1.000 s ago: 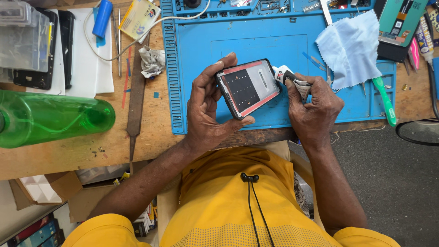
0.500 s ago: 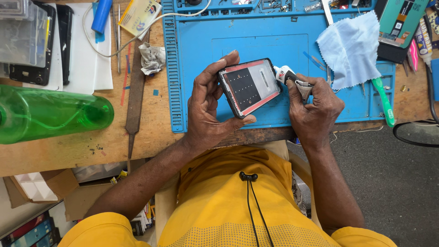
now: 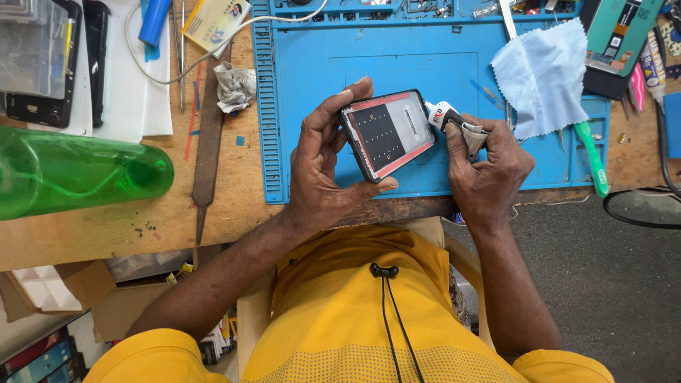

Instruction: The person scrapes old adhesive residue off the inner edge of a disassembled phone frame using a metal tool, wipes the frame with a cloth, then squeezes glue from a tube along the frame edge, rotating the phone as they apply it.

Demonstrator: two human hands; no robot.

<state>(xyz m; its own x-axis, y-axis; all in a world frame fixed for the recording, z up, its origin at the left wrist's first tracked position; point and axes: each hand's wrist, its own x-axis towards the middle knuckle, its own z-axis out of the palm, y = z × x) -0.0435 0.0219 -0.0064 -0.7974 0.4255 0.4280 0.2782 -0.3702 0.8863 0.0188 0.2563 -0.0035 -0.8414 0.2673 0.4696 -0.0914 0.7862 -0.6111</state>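
A yellow short-sleeved shirt (image 3: 340, 312) with a fine dotted weave lower down; bare forearms; a thin black earphone cable (image 3: 386, 298) splits at the chest

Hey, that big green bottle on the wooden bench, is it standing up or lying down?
Lying down. The green bottle rests on its side along the wooden bench, its long body horizontal, left of the blue mat.

Matt blue rubbery mat (image 3: 312, 85), rough wooden bench (image 3: 213, 213)

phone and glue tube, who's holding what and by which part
Left hand grips the phone by its edges; right hand pinches the glue tube at its crimped rear end.
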